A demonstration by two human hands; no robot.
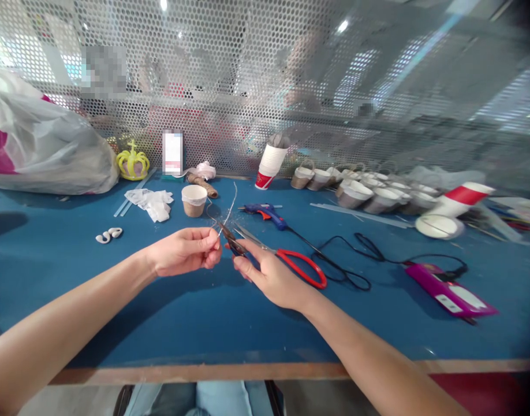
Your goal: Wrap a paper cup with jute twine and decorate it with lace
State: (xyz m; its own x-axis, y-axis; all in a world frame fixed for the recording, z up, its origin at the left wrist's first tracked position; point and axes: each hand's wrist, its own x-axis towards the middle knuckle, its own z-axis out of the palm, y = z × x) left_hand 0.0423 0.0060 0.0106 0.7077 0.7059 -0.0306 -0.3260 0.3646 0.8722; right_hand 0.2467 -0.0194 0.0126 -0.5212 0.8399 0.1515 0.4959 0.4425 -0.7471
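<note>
My left hand (187, 249) is closed, its thumb and fingers pinching a thin whitish wire (232, 207) that slants up and away over the table. My right hand (273, 274) grips a pair of pliers (232, 240), whose dark jaws meet the wire just beyond my left fingertips. Whether the jaws are fully closed is too small to tell. Behind my right hand lie scissors (303, 270) with red handles. A blue glue gun (269, 215) rests past them, and a small twine-wrapped paper cup (194, 202) stands beyond my left hand.
Twine (203, 186), white tissue (151, 203) and white earbuds (109, 234) lie at left, near a plastic bag (44, 138). Several wrapped cups (355, 193) line the back right. Stacked paper cups (271, 164) stand centrally. A black cord runs to a purple power strip (449, 289).
</note>
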